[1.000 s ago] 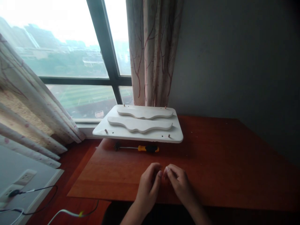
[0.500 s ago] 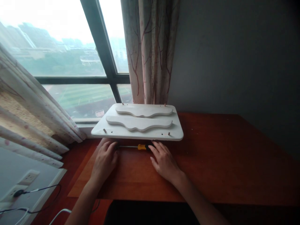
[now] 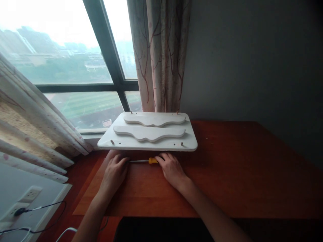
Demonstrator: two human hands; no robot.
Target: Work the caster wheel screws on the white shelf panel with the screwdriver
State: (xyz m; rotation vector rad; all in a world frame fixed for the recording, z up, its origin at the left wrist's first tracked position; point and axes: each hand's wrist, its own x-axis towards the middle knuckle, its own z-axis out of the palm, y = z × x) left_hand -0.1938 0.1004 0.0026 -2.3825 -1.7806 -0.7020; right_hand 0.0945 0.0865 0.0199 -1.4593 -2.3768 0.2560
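Fingers of the right hand (image 3: 171,168) are closed over the handle of a tool (image 3: 152,160), so this grip is narrow and holds something. From where I stand, only the yellow part of the handle shows, just beside the fingertips; the rest is covered by the hand. A thin metal shaft (image 3: 140,161) goes from there to the left hand (image 3: 114,173), whose bent fingers cover the other end. How tightly this second grip is closed, I cannot tell, because its fingertips are hidden. The tool is between the two hands, on the worktop (image 3: 239,168) or low over it; I cannot tell which.

Just behind the tool is a white board (image 3: 146,146), lying flat. Upon it rest two white pieces with a wavy edge, the nearer piece (image 3: 148,133) and, behind it, the farther piece (image 3: 155,119). Four wooden pegs (image 3: 182,144) stand up near the corners of the board, with small dark holes (image 3: 174,144) near them.

Farther away, a patterned curtain (image 3: 161,57) hangs next to the window (image 3: 75,74). On the left, low at the wall, a black plug (image 3: 19,211) sits in a socket (image 3: 10,216).
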